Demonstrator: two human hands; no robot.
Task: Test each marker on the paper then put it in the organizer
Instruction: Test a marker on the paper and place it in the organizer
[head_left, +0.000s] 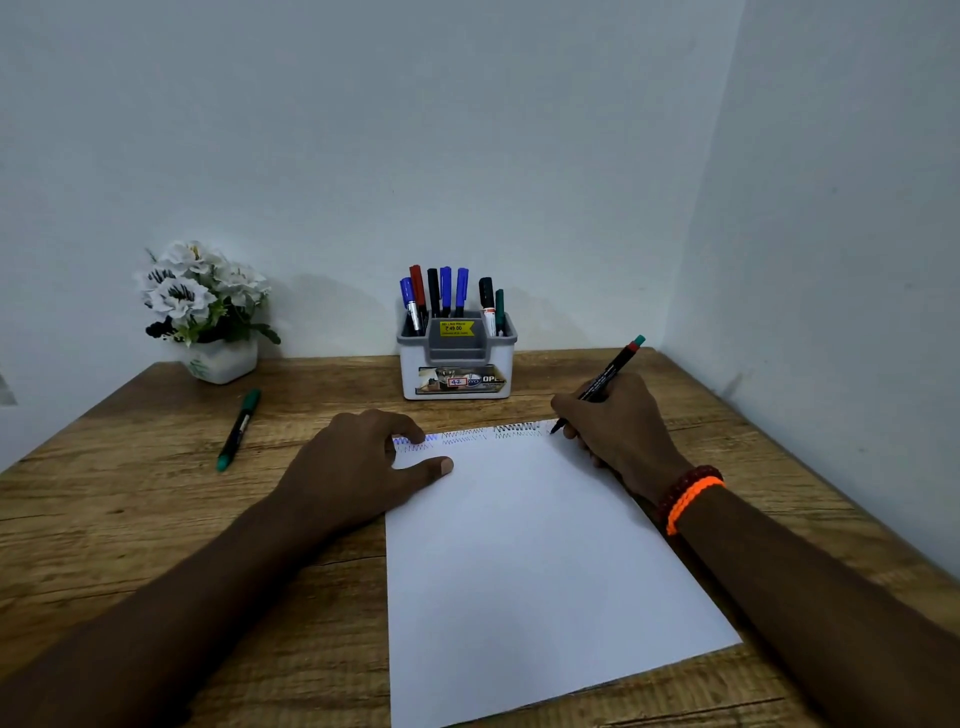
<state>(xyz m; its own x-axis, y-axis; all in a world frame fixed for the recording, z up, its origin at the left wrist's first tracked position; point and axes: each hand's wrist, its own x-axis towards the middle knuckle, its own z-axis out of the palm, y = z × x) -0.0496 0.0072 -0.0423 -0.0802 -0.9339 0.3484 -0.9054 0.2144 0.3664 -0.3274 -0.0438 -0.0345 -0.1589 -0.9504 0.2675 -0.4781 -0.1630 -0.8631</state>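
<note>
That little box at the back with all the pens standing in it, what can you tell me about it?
The organizer is a small white plastic tub with a grey insert that splits it into compartments. It stands upright on the wooden table, close to the back wall and beyond the paper. A yellow price sticker sits on the insert and a printed label runs across the front. Seven capped markers stand in it: three blue, one red, two black, one green. Neither hand touches it.
</note>
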